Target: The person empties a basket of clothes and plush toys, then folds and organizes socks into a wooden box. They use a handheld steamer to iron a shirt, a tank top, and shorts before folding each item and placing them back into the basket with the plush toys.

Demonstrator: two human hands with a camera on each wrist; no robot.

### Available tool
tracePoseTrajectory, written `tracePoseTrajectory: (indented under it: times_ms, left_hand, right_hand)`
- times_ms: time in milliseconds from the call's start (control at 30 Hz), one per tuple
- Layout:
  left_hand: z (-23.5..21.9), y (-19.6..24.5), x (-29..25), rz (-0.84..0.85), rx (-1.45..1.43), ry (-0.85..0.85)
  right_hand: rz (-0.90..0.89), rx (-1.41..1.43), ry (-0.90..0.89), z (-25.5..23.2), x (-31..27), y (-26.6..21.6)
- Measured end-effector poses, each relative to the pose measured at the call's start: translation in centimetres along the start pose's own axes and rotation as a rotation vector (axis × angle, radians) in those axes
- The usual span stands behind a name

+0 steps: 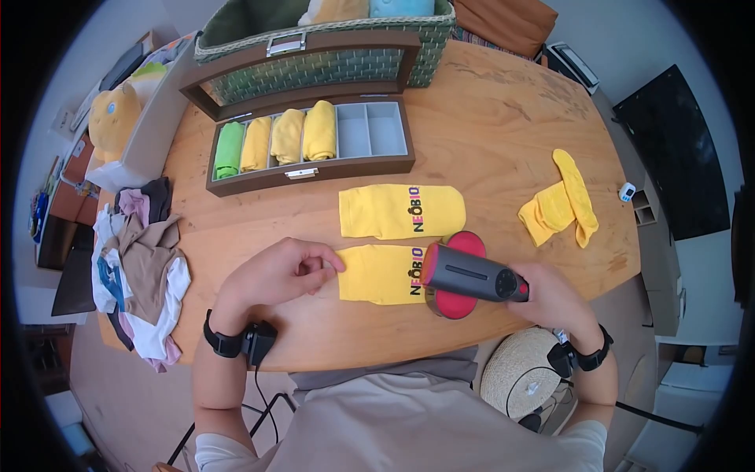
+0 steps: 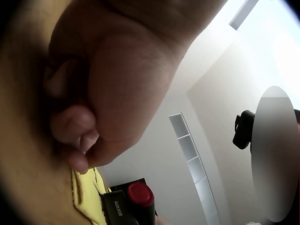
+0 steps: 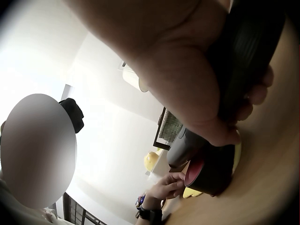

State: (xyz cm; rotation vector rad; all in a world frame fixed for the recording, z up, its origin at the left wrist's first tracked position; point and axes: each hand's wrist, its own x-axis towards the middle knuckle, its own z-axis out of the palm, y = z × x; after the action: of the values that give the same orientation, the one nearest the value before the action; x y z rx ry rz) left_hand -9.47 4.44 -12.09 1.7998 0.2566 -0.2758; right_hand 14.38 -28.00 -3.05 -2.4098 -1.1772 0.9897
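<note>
Two yellow socks with NEOBIO lettering lie flat side by side: a far sock (image 1: 402, 212) and a near sock (image 1: 376, 274). At the near sock's cuff, my left hand (image 1: 275, 271) has curled fingers gripping the edge; the left wrist view shows its fingertips against the yellow fabric (image 2: 89, 194). My right hand (image 1: 554, 297) grips the handle of a dark grey and red handheld device (image 1: 476, 272). The device's red oval part (image 1: 456, 304) covers the near sock's toe end. In the right wrist view, fingers wrap round the dark handle (image 3: 246, 51).
Behind the socks stands an open brown box (image 1: 311, 178) with one green and several yellow rolls in compartments; two right compartments are empty. A green basket (image 1: 429, 59) is behind it. Crumpled clothes (image 1: 145, 267) lie left, another yellow pair (image 1: 550, 212) right.
</note>
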Motion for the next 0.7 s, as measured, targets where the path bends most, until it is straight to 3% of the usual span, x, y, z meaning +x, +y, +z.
tracePoseTrajectory:
  times_ms: [200,400,467,633,700]
  left_hand:
    - [-0.1,0.6,-0.2,-0.020,-0.019,0.008]
    - [0.0,2.4,-0.2,0.054,0.237,0.020]
    - [0.6,2.0,0.0,0.349,0.325,0.196]
    - [1.2,2.5,0.1,0.346,0.453,0.162]
    - [1.4,2.8,0.2,0.347,0.507,0.193]
  right_hand:
    - [-0.005,-0.089,0.099,-0.3,-1.3,2.6]
    - [-0.039,-0.077,0.168,0.7,-1.7,3.8]
    - [-0.040,-0.070,0.178,0.7,-1.9,3.6]
    - [-0.048,-0.060,0.138,-0.4,-1.4,2.5]
    - [-0.013,0.105,0.144,-0.4,-1.0,2.0]
